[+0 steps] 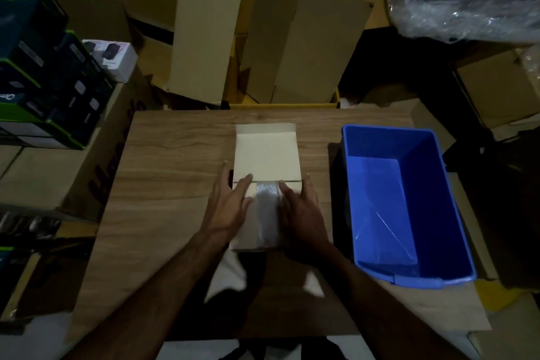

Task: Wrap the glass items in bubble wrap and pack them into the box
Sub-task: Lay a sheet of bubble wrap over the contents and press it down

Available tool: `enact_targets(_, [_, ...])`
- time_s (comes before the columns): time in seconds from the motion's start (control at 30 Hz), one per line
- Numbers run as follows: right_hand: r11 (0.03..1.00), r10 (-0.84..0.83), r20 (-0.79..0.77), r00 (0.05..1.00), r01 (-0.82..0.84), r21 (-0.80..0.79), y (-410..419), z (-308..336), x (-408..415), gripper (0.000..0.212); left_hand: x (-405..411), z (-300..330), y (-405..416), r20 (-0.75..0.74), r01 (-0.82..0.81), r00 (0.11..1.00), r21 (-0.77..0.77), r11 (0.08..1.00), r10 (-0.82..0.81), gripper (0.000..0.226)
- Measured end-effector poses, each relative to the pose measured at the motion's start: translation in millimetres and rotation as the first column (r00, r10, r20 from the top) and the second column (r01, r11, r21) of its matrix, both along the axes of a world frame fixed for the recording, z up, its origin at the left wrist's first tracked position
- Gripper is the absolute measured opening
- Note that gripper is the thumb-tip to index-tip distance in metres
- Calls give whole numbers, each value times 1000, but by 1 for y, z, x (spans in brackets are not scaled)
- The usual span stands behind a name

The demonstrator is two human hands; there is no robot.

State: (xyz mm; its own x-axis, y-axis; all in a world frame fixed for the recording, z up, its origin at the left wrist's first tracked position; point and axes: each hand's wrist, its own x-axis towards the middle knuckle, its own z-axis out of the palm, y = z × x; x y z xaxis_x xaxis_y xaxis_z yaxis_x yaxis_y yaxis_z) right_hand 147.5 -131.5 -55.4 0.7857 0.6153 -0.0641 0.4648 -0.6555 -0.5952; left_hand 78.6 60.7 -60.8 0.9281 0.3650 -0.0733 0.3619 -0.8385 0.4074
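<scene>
A small pale cardboard box [242,234] lies on the wooden table [163,172], its lid flap [267,152] folded open and away from me. Between the box's two side flaps shows a strip of bubble-wrapped bundle [266,210]; the glass inside cannot be made out. My left hand [230,204] lies flat on the left side flap, fingers straight and spread. My right hand [301,213] lies flat on the right side flap, fingers straight, blurred by motion.
A blue plastic bin [455,213] stands on the table at the right, with nothing visible in it. Flattened and stacked cardboard cartons [292,47] crowd the floor beyond the table. Dark retail boxes [43,90] are piled at the left. Plastic-wrapped material [473,0] hangs upper right.
</scene>
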Motion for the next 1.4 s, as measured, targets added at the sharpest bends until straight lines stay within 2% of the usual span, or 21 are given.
enact_targets(0.1, [999,-28,-109,994,24,-38,16,2,28,77,22,7,14,-39,34,998,-164,986,-41,73])
enact_targets(0.17, [998,-27,-82,996,22,-67,25,6,41,86,34,16,17,-54,42,997,-202,979,-54,86])
enact_targets(0.3, [999,16,30,999,-14,-53,36,11,56,102,51,40,14,-45,-32,999,-164,986,25,108])
enact_targets(0.43, [999,-33,13,999,33,5,43,41,58,109,58,67,11,68,-70,995,-64,995,75,117])
enact_targets(0.53, [999,-54,68,996,54,5,41,72,52,106,57,92,10,159,-83,983,-55,995,91,109])
enact_targets(0.63, [997,-68,186,980,75,-30,33,94,37,101,43,105,10,238,-37,970,-41,998,46,81])
enact_targets(0.7, [997,-75,269,960,75,11,27,99,27,96,31,105,11,272,10,962,4,1000,-10,61])
enact_targets(0.83, [995,-96,354,930,95,19,15,96,4,63,1,99,4,289,104,950,60,993,-117,52])
enact_targets(1.07, [991,-75,292,953,105,-87,-15,89,-44,63,-50,89,-15,296,166,941,24,986,-166,49])
enact_targets(1.2, [987,10,204,979,23,-159,-33,79,-67,89,-72,68,-25,294,176,938,57,983,-185,40])
enact_targets(1.23, [988,12,190,982,18,-153,-36,74,-71,88,-78,61,-27,281,182,940,60,981,-192,38])
enact_targets(1.33, [991,19,194,981,8,-136,-45,59,-79,64,-92,44,-34,247,188,948,79,979,-202,33])
enact_targets(1.4, [995,-27,103,994,36,-91,-51,47,-81,50,-96,38,-39,225,169,956,101,980,-188,29])
